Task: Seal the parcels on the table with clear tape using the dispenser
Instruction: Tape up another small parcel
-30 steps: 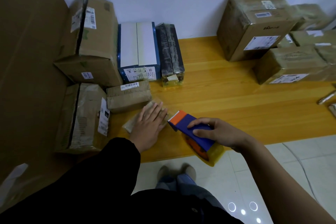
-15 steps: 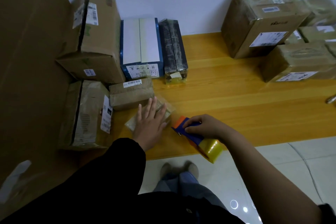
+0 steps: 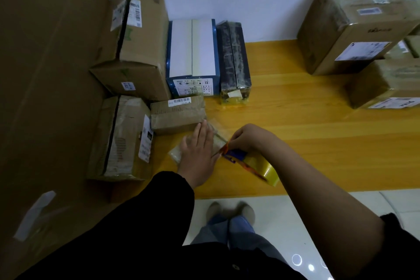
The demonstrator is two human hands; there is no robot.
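One flat parcel (image 3: pixel 174 154), crinkly in clear film, lies pinned under our left hand (image 3: pixel 197 154), fingers straight. The dispenser (image 3: pixel 236 157), orange-nosed with a glossy yellowish roll (image 3: pixel 263 166), has come in against the parcel's right edge, our right hand (image 3: pixel 247 137) curled round it, so taping can start on the smooth wooden table (image 3: pixel 318 143).

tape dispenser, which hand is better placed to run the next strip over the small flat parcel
Right. The right hand holds the tape dispenser, whose front end sits at the edge of the small flat parcel. The left hand lies flat on that parcel, pinning it, so it is probably best used as the hold-down.
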